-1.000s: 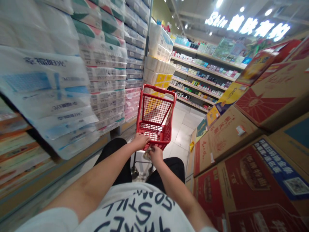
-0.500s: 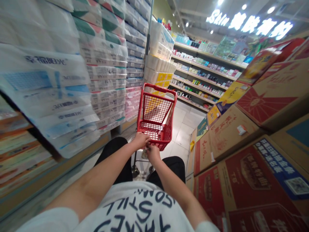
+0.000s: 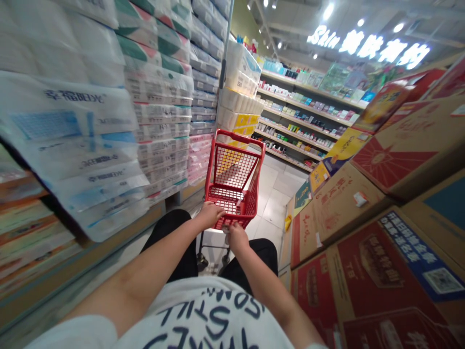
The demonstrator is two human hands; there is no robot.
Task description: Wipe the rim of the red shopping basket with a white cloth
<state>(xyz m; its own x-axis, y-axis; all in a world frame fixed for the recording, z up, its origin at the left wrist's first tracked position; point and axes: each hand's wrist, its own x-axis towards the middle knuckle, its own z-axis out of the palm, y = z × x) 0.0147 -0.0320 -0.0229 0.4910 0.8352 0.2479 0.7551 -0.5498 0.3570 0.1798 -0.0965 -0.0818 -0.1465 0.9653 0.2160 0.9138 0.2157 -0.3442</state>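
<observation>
A red plastic shopping cart (image 3: 234, 167) with a grid basket stands just in front of me, and no goods show in it. My left hand (image 3: 210, 214) is closed over the near left corner of its rim. At the near edge, a little to the right, my right hand (image 3: 238, 237) has its fingers curled near a small greyish thing (image 3: 226, 230), too small to name. What exactly those fingers hold is hidden. Below the basket, dark wheels show between my knees.
Stacked tissue packs (image 3: 160, 97) line the left side. Cardboard cartons (image 3: 348, 194) are piled on the right. Shelves of small boxed goods (image 3: 301, 111) stand beyond the cart, past pale floor tiles (image 3: 265, 194).
My right hand has moved slightly right and down, away from my left hand, so a gap shows between them. My left hand stays at the rim.
</observation>
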